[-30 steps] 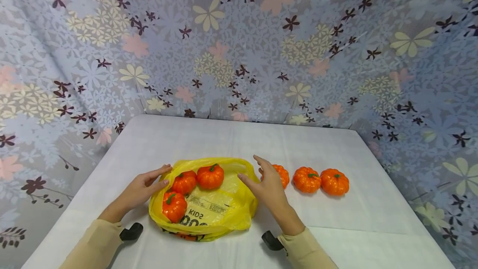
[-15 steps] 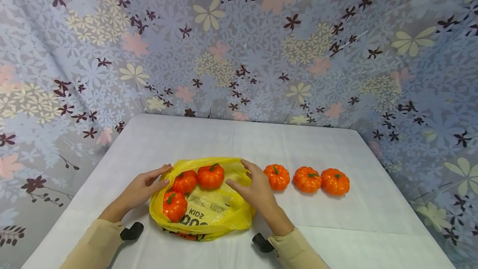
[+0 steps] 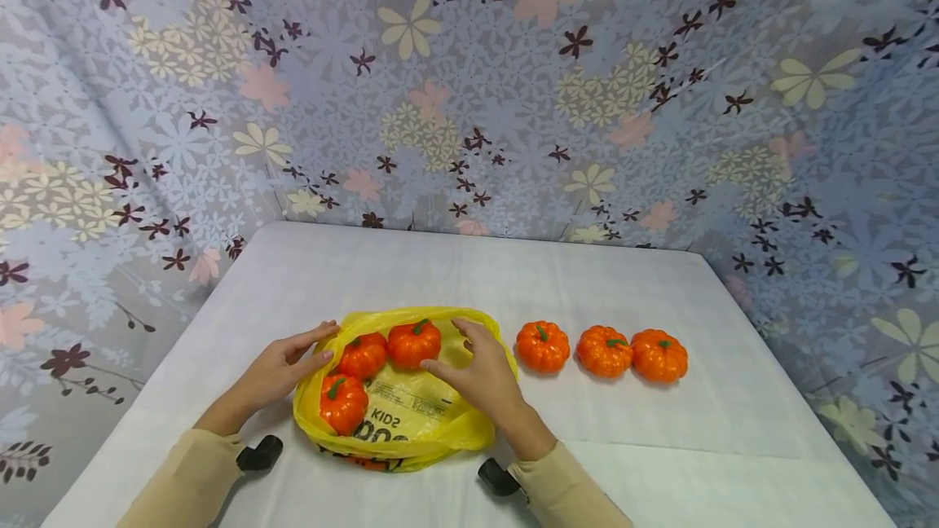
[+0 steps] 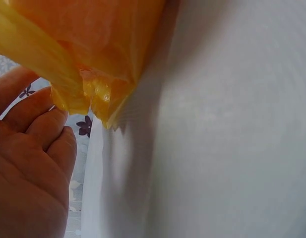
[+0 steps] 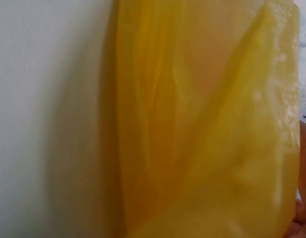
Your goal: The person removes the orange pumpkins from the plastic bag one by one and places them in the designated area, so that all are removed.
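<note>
Right hand (image 3: 484,379) shifted left over yellow bag (image 3: 433,451), fingers wide; left hand (image 3: 277,369), fingers loose, touches bag.

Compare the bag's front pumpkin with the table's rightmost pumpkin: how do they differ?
The front pumpkin sits inside the yellow bag; the rightmost pumpkin rests outside it, on the table. The front pumpkin lies near the left hand; the rightmost pumpkin lies far from it. Both are orange with green stems.

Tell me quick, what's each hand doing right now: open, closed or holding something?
Left hand: open, relaxed, touching the yellow bag at its left edge.
Right hand: open, thumb and fingers apart over the bag, holding nothing.
</note>
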`<state>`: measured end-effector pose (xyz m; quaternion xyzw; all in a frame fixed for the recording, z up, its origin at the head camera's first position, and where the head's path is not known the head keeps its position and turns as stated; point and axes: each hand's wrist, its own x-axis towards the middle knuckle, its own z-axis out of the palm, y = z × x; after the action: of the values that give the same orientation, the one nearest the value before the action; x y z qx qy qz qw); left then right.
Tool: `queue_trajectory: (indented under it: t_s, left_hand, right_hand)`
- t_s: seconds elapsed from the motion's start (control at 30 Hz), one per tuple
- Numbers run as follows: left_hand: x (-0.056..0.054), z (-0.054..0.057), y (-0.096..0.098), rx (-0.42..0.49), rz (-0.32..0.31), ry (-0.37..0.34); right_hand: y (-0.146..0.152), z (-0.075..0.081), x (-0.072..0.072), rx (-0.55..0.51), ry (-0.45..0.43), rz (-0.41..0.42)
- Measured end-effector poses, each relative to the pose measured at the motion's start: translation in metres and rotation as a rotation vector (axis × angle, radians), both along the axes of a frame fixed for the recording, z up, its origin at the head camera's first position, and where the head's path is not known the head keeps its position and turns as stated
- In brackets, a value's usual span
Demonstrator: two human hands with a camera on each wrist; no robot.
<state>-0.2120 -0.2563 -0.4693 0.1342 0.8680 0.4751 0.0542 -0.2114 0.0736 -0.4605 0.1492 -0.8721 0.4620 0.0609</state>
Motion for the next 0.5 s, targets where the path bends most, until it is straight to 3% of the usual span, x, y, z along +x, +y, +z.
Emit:
queue_trajectory:
  t_s: [0.5]
  left_hand:
    - [0.002, 0.000, -0.001, 0.020, -0.008, -0.005]
  right_hand:
    - [-0.020, -0.006, -0.001, 0.067, -0.051, -0.014]
